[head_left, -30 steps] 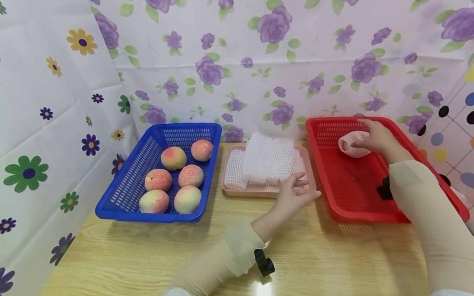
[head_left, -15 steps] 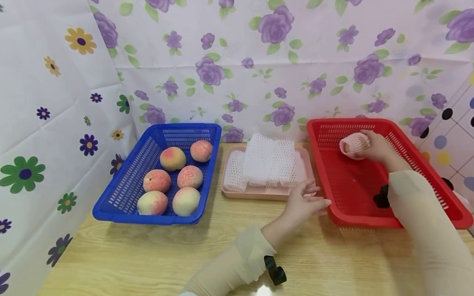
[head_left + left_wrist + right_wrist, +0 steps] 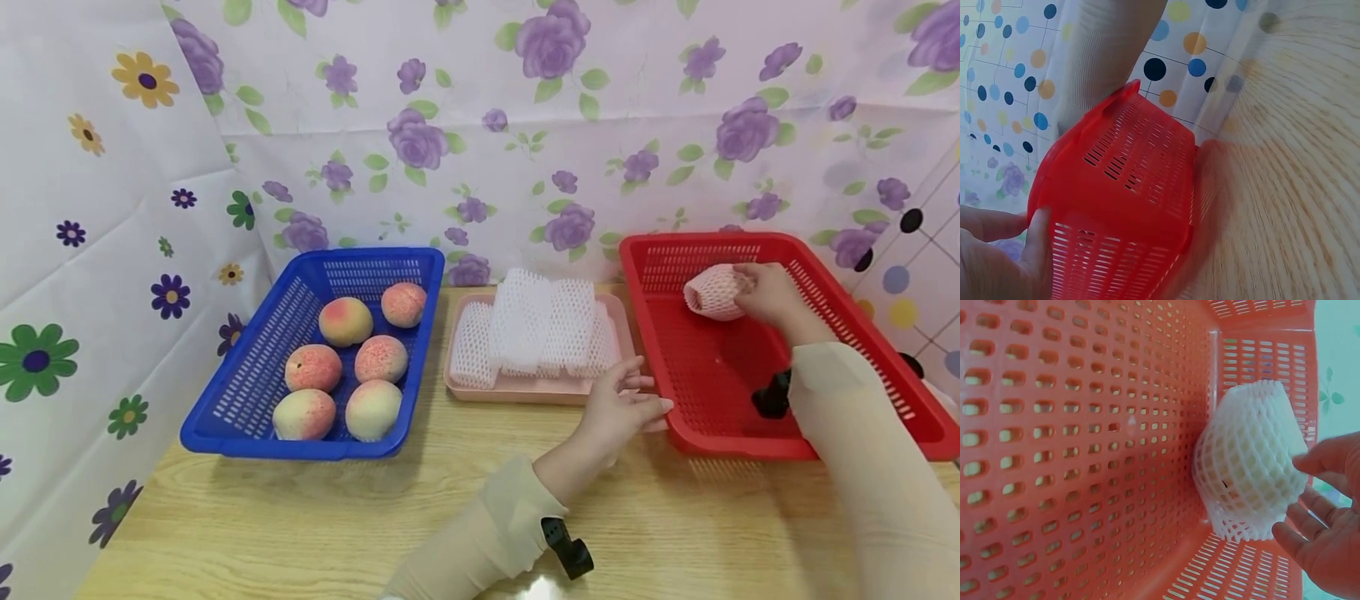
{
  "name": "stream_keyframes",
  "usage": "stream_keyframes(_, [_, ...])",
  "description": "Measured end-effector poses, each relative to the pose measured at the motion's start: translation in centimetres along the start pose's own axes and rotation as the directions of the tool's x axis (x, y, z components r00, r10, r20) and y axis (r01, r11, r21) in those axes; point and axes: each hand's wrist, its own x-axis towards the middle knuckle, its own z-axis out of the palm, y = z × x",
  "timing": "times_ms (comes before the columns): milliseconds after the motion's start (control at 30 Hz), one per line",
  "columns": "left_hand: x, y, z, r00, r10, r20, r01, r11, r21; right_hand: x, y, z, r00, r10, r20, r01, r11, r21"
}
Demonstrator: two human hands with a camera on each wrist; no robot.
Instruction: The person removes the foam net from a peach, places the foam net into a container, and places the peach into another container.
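Note:
A peach in a pinkish-white foam net sleeve (image 3: 716,293) lies at the back of the red basket (image 3: 697,392). My right hand (image 3: 772,296) is at the sleeve's right end; in the right wrist view its thumb and extended fingertips touch the foam net (image 3: 1247,450), with the palm apart from it. The fruit shows pale through the mesh. My left hand (image 3: 618,404) is at the basket's near left corner, fingers mostly straight, with the thumb touching the rim. In the left wrist view, the left fingers (image 3: 1038,244) rest against that red corner.
A blue basket (image 3: 296,446) with several bare peaches (image 3: 313,367) stands on the left. Between the baskets, a pink tray (image 3: 517,393) holds a pile of white foam net sleeves (image 3: 521,321). All stand on a wooden table (image 3: 315,517), before flowered cloth (image 3: 420,200).
My left hand has moved right from the tray's front to the red basket's corner. The netted peach has turned slightly on the basket's floor, under my right hand.

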Motion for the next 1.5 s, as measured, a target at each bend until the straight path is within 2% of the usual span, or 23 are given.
stream_keyframes(133, [0.0,0.2,0.1,1.000,-0.003,0.001,0.003,1.000,0.007,-0.3,0.1,0.0,0.998,0.005,-0.070,-0.004,1.000,0.011])
stream_keyframes(267, [0.0,0.3,0.1,1.000,-0.021,-0.014,0.021,1.000,0.011,-0.7,-0.2,0.0,0.993,0.001,-0.117,-0.005,0.999,-0.033])
stream_keyframes(533, [0.1,0.1,0.1,0.999,-0.034,-0.023,0.034,0.999,-0.005,-1.1,-0.9,-0.1,0.988,0.025,-0.150,-0.029,0.999,-0.024])
stream_keyframes(900, [0.3,0.0,0.0,0.999,-0.037,-0.005,0.037,0.999,-0.023,-0.7,-0.3,0.3,0.995,0.079,-0.068,-0.076,0.996,0.039])
stream_keyframes(1133, [0.3,0.2,-0.2,0.999,-0.027,0.020,0.027,0.999,-0.024,-0.9,-0.1,0.2,0.991,0.132,-0.004,-0.132,0.991,-0.017])
stream_keyframes(1267, [0.2,0.3,-0.2,1.000,-0.024,0.015,0.024,0.999,-0.026,-0.8,0.0,0.2,0.995,0.100,0.010,-0.100,0.995,-0.013])
stream_keyframes(1500, [0.2,0.2,-0.1,1.000,-0.012,0.014,0.013,1.000,-0.026,-0.9,0.1,-0.1,0.988,0.096,0.124,-0.102,0.994,0.042])
